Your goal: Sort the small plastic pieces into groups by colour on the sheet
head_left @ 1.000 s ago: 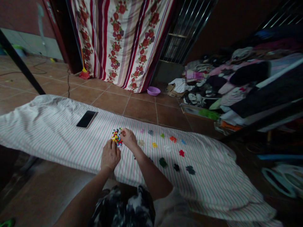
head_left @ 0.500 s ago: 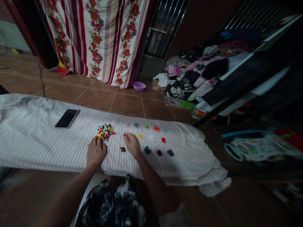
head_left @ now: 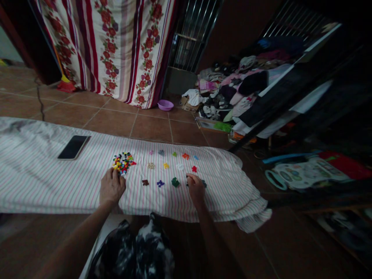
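Note:
A heap of tiny mixed-colour plastic pieces lies on the striped cloth. My left hand rests at its near edge, fingers bent over the nearest pieces and slightly apart. Further right, my right hand pinches a small black piece above the bottom row of sorted clusters. Fingers and palm hide most of the black cluster below. Beside that hand are a dark green cluster and a red one. Brown, purple, beige and yellow clusters lie between my hands.
A phone lies on the cloth at left. Pink, grey, lime, orange and light blue clusters form the far row. Beyond, on the tiled floor, are a purple basin, a broom and a clothes heap.
My right hand has moved right, from over the beige and purple clusters to the black one, still pinching. My left hand stays by the heap. The whole view has shifted slightly.

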A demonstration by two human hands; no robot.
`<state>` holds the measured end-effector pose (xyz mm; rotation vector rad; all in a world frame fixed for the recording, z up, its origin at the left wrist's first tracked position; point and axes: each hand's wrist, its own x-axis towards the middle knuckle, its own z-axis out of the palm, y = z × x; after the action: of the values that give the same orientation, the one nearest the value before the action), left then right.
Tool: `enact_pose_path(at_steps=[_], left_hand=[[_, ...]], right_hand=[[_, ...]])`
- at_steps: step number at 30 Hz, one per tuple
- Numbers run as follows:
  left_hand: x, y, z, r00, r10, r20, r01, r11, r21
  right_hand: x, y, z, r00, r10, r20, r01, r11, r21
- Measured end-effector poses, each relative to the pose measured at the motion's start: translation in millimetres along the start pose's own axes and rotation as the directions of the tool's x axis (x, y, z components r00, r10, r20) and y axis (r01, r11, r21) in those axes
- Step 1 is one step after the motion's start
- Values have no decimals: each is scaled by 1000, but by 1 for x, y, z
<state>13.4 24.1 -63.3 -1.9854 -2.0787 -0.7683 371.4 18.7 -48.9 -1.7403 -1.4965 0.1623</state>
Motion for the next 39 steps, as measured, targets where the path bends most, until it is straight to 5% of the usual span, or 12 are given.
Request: enact_pose_path(at_steps=[9,31,39], left_hand=[[1,2,-2,1000,10,-18,-10,1000,15],[0,-2,1,1000,9,-3,-9,1000,1],[1,0,2,1000,-4,-20,4,1000,-6]], right_hand=[[1,37,-3,995,74,71,-69,995,-75],[-5,39,0,995,65,81,-59,996,-72],[-6,43,-4,1000,-15,-2,15,993,-121]])
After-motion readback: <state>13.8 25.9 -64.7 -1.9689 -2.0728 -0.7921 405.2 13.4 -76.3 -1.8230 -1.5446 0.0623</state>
